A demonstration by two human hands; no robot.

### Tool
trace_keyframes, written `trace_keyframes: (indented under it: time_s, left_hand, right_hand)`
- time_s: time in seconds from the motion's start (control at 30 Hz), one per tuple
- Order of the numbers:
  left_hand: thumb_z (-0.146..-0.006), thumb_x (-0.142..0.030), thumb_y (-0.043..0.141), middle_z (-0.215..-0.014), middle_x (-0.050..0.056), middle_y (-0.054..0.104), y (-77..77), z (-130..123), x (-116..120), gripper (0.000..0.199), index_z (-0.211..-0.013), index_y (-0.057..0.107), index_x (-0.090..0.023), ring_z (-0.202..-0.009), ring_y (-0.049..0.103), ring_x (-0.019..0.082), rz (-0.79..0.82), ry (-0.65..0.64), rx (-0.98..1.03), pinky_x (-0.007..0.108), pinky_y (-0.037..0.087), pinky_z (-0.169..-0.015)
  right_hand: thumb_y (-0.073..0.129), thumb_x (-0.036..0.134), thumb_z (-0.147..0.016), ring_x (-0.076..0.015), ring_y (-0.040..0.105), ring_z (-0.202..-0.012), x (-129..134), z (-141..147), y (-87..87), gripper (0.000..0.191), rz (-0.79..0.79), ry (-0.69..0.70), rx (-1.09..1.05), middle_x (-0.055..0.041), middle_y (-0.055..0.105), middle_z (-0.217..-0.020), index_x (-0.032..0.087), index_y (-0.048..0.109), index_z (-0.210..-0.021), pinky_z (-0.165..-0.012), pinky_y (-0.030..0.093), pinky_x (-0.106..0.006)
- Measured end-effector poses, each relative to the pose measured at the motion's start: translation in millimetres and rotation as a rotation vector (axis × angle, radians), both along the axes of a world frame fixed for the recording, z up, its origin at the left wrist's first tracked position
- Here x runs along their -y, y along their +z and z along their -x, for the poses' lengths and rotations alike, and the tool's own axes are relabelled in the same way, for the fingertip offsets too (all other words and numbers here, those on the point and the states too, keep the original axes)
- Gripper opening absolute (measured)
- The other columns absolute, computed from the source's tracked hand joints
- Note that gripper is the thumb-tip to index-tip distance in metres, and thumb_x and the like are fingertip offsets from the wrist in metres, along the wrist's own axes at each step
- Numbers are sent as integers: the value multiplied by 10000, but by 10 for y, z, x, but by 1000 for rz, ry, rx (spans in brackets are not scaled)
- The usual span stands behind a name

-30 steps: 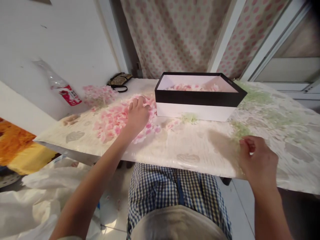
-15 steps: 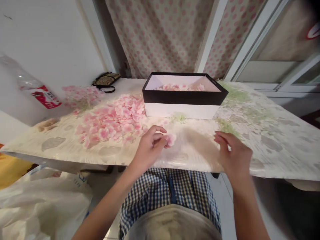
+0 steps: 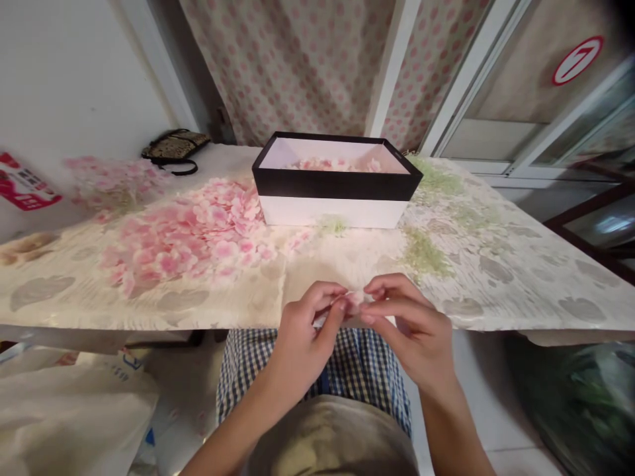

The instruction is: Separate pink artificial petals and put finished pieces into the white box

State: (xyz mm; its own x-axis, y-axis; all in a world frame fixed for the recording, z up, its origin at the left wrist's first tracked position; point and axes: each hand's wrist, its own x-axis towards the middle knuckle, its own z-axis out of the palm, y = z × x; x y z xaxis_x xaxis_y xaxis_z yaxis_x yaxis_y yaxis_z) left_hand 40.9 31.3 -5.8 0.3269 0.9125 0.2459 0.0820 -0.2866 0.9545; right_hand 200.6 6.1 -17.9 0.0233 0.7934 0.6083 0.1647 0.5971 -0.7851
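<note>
Seen from my own head, looking forward and down: a worktop (image 3: 501, 291) covered in a pale leaf-patterned sheet, with a pink polka-dot curtain (image 3: 288, 73) hanging behind it. Near its back edge stands an open black-and-white box (image 3: 332, 211), holding a layer of pink petals (image 3: 332, 164). To the left of the box and just beside it lies a broad heap of loose pink petals (image 3: 183, 231), with a paler pink cluster (image 3: 114, 182) behind it. A dark patterned purse (image 3: 174, 145) lies at the back left corner. Green sprigs (image 3: 424, 254) are strewn to the right of the box. Below the front edge are my checked shorts (image 3: 357, 370) and, at lower left, a white plastic sack (image 3: 64, 410).

My left hand (image 3: 302, 337) and right hand (image 3: 407, 337) are close together above the front edge, nearly closed. Their fingertips meet on one small pale pink petal (image 3: 354, 299), pinching it and partly hiding it.
</note>
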Motion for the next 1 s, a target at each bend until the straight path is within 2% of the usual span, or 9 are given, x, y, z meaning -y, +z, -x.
trace_keyframes:
  time_s: [0.07, 0.13, 0.23, 0.3, 0.53, 0.67, 0.8, 0.93, 1.0]
  left_hand:
    - [-929, -183, 529, -871, 7, 735, 11, 10, 39, 55, -967, 568, -190, -793, 689, 97, -42, -17, -14, 171, 534, -717]
    - [-933, -180, 526, -877, 1, 736, 22, 21, 68, 56, -961, 573, -195, -779, 679, 90, -65, -26, -32, 169, 521, -710]
    - [-944, -200, 522, -826, -12, 728, 36, 36, 92, 57, -951, 579, -201, -698, 651, 78, -52, -34, -53, 157, 483, -615]
    - [-945, -203, 521, -796, -19, 717, 39, 44, 94, 58, -949, 579, -202, -670, 634, 77, -40, -40, -50, 158, 460, -579]
    - [-950, -217, 518, -761, -26, 668, 17, 39, 94, 70, -941, 585, -195, -678, 618, 82, 1, -58, -49, 171, 437, -573]
    - [-957, -218, 504, -740, -31, 647, 7, 34, 96, 78, -959, 579, -195, -647, 594, 81, -41, -65, -70, 183, 425, -562]
    - [-954, -199, 502, -763, -22, 656, -7, 37, 95, 89, -986, 585, -192, -652, 582, 84, -81, -61, -94, 189, 412, -551]
    - [-962, -222, 494, -808, -7, 681, -22, 34, 112, 105, -1002, 588, -196, -648, 576, 88, -33, -75, -84, 183, 378, -495]
    - [-967, -227, 485, -806, -5, 683, -27, 39, 121, 127, -1025, 594, -199, -664, 592, 94, -36, -91, -92, 189, 402, -517]
  right_hand:
    - [671, 60, -844, -155, 586, -935, -1, 29, -8, 248, 46, 76, -17, -28, 573, -1067, 281, 749, -925, -799, 482, -304]
    - [670, 68, -848, -156, 594, -927, -18, 52, -26, 239, 102, 130, -80, -25, 588, -1019, 282, 745, -923, -787, 490, -299]
    - [675, 68, -845, -139, 608, -886, -36, 69, -51, 241, 144, 131, -165, -5, 622, -936, 288, 738, -918, -768, 491, -275]
    - [687, 67, -834, -131, 607, -887, -37, 72, -60, 229, 176, 156, -185, -3, 619, -948, 280, 741, -900, -770, 491, -262]
    - [705, 75, -814, -97, 602, -867, -45, 78, -104, 222, 248, 154, -273, 16, 610, -933, 287, 751, -859, -754, 486, -209]
    - [718, 90, -803, -94, 598, -871, -40, 80, -118, 194, 296, 150, -308, 19, 614, -925, 281, 743, -828, -747, 479, -200]
    - [728, 98, -795, -93, 590, -856, -45, 66, -93, 172, 348, 194, -335, 17, 602, -926, 269, 733, -808, -748, 476, -208]
    - [749, 97, -780, -103, 579, -859, -58, 40, -90, 157, 375, 235, -322, 8, 585, -916, 254, 736, -781, -757, 476, -217]
    - [760, 101, -771, -104, 574, -852, -58, 29, -97, 144, 391, 254, -326, 6, 577, -911, 241, 730, -760, -747, 479, -213]
